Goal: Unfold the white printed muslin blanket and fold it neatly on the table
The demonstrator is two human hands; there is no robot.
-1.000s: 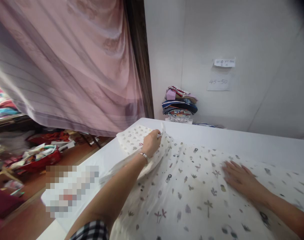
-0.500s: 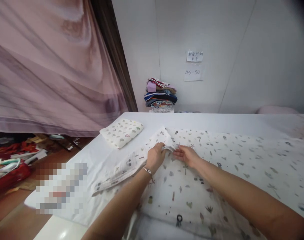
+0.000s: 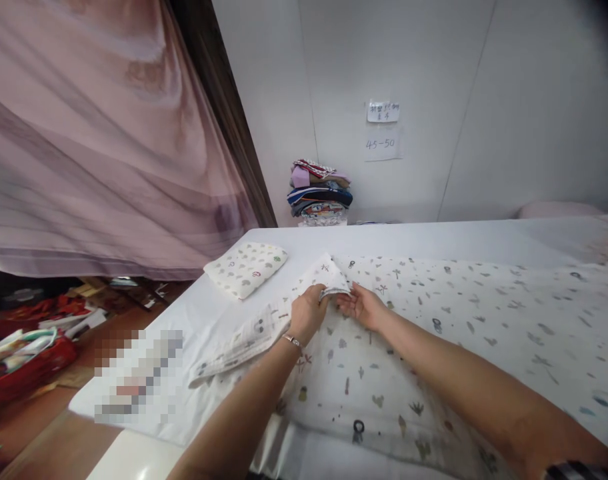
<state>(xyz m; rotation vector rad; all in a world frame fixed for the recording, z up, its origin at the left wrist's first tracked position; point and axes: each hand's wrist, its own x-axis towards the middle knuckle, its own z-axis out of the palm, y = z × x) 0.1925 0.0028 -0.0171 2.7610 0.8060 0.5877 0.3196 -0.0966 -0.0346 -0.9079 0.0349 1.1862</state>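
Observation:
A thin white cloth [image 3: 374, 400] printed with small plants, pineapples and animals lies spread over the table, its left part folded over into a narrow flap [image 3: 244, 343]. My left hand [image 3: 308, 312], with a bracelet at the wrist, is closed on the upper edge of that flap, the thumb near the fold. Close beside it, my right hand [image 3: 361, 307] pinches the flap's corner, its fingers partly curled with the palm side showing. A short stretch of cloth edge runs between both hands. What the left fingertips do underneath is hidden.
On the white table [image 3: 434, 237] sits a folded cream cloth [image 3: 247, 267] with mushroom-like prints. A pixelated patch [image 3: 139, 373] covers something at the near left. Folded textiles [image 3: 320, 193] are stacked by the wall. A pink curtain [image 3: 99, 133] hangs left, above a red basket [image 3: 49, 367].
My right hand has shifted slightly left, nearer my left hand at the flap's corner. The left hand keeps its grip. The camera view has moved a little.

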